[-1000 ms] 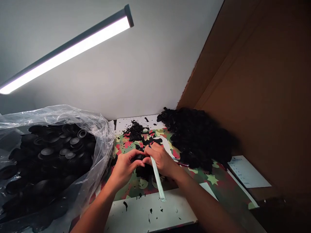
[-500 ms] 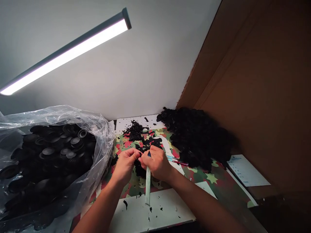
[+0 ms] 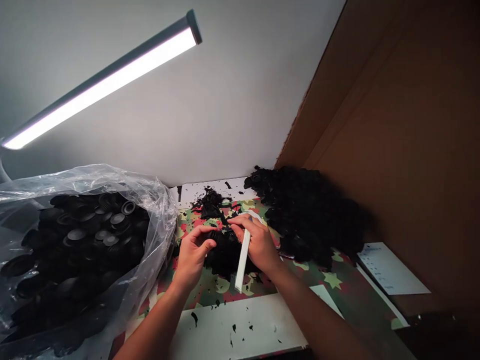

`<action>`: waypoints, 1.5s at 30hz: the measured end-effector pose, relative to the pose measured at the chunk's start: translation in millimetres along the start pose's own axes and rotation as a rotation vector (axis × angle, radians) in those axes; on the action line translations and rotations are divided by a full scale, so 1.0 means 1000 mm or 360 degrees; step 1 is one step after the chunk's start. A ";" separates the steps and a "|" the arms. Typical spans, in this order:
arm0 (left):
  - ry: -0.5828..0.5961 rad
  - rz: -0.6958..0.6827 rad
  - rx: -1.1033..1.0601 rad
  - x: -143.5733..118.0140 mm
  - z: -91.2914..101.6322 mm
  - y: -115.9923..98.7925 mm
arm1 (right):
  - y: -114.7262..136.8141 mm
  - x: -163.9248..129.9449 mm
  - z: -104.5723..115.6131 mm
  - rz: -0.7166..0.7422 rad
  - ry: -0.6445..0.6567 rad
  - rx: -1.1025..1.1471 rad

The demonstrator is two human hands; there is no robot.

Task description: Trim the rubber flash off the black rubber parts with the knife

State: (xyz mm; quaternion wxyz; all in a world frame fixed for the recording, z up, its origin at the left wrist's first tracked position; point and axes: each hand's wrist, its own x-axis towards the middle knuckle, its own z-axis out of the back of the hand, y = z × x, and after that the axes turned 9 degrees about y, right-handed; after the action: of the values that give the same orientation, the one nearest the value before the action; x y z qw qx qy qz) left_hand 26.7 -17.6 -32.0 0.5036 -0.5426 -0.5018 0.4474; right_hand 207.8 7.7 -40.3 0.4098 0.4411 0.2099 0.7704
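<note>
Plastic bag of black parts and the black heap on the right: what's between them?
In the head view, both hands: left hand on a black part, right hand holding a white tool.

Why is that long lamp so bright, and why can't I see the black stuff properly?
Head view: the lamp glares white, washing out its tube; the black pile at right is so dark its pieces merge; the plastic bag shows shiny glints; the left hand and right hand are evenly lit and sharp; straight edges bend near the corners.

Black rubber part (image 3: 216, 239), white-handled tool (image 3: 242, 260)
</note>
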 end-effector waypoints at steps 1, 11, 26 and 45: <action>-0.0038 0.0011 0.0044 0.001 0.001 0.000 | 0.002 -0.001 0.000 -0.0010 0.0001 0.0078; 0.0056 0.0000 0.0341 -0.003 -0.011 -0.006 | 0.013 -0.004 -0.017 -0.0161 0.0024 0.0281; -0.0021 0.0059 0.0216 -0.004 -0.005 -0.010 | 0.008 -0.003 -0.003 -0.0061 0.0166 0.0387; -0.0161 -0.0286 0.0379 -0.008 -0.008 -0.007 | 0.008 0.001 -0.012 0.0119 -0.0227 -0.0242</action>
State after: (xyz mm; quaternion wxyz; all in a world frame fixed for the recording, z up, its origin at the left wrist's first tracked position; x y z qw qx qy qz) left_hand 33.1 -26.8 -24.9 0.5764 -0.4087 -0.5165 0.4836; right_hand 193.9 4.0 -40.8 0.4270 0.4699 0.1046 0.7654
